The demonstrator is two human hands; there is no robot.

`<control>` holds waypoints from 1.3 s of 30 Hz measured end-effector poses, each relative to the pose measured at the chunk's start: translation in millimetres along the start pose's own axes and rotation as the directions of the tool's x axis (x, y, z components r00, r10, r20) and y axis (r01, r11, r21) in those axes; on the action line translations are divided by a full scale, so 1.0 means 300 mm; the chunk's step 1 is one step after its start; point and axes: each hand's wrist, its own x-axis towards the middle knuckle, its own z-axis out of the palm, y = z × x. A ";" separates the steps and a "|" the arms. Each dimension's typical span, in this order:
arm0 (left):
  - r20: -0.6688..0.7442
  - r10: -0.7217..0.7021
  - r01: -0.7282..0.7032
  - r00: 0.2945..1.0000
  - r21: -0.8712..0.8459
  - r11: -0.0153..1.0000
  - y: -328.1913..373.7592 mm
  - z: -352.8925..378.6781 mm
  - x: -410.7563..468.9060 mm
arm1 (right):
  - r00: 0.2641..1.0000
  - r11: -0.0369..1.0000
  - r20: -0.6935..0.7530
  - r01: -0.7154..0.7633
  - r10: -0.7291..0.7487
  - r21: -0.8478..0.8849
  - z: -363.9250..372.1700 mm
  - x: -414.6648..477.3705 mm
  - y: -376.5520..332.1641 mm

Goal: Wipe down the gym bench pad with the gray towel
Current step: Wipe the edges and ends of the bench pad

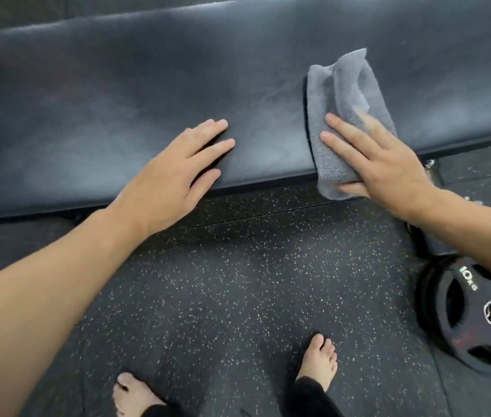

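The dark padded gym bench pad (pixel 118 94) runs across the upper half of the head view. A folded gray towel (pixel 343 94) lies on its right part and hangs over the near edge. My right hand (pixel 379 158) presses flat on the towel's near end, fingers spread on top and thumb under the overhanging fold. My left hand (pixel 175 173) rests flat on the bare pad at the near edge, left of the towel, fingers apart and holding nothing.
Speckled black rubber floor (pixel 238 281) fills the lower half, with my two bare feet (pixel 319 359) at the bottom. A black 10 kg weight plate (pixel 476 320) lies at the right by the bench's base.
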 end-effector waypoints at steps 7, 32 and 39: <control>-0.050 -0.087 0.087 0.995 -0.010 0.996 -0.090 -0.048 -0.095 | 1.000 0.998 0.010 0.023 -0.023 -0.053 -0.001 0.306 -0.393; -0.188 -0.418 0.431 0.888 0.030 0.902 -0.600 -0.346 -0.693 | 0.989 0.990 0.048 0.143 -0.142 -0.010 0.002 0.976 -1.210; -0.229 -0.573 0.595 0.787 0.036 0.803 -0.757 -0.454 -0.854 | 0.983 0.984 0.051 0.177 -0.179 0.031 -0.005 1.053 -1.290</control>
